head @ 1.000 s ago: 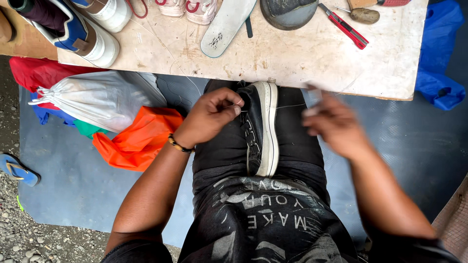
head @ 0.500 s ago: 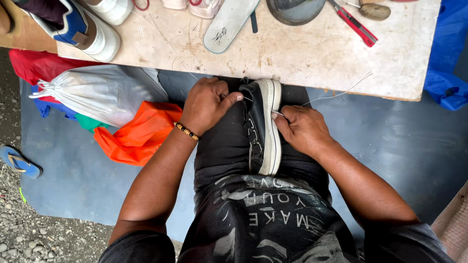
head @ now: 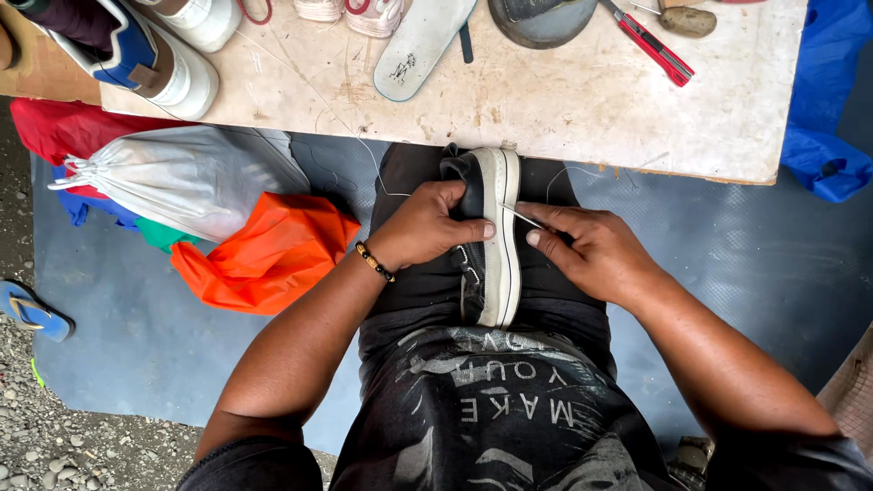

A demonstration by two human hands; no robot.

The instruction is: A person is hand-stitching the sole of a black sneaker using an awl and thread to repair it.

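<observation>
**Stitching a sole on the lap**

While the black shoe (head: 486, 236) lies on its side across the person's thighs, white sole edge up and toe towards the table (head: 591, 100), the stitch is best driven square through the sole rim, with the thread (head: 568, 173) kept taut and clear of the fingers; a slanted push would likely wander out of the rubber; that is a judgement, not a thing seen. Nearest, both forearms angle inward over the lap; the left hand (head: 427, 223) is clamped on the shoe's upper, thumb pressed against the sole; the right hand (head: 587, 250) pinches a thin needle (head: 520, 216) between thumb and forefinger, its tip touching the sole edge. Beyond, an orange bag (head: 264, 255) and a white bag (head: 173, 186) lie on the floor at the left; farther off, the table bears a loose insole (head: 423, 45), a red-handled cutter (head: 655, 45) and a white sneaker (head: 155, 64).
</observation>
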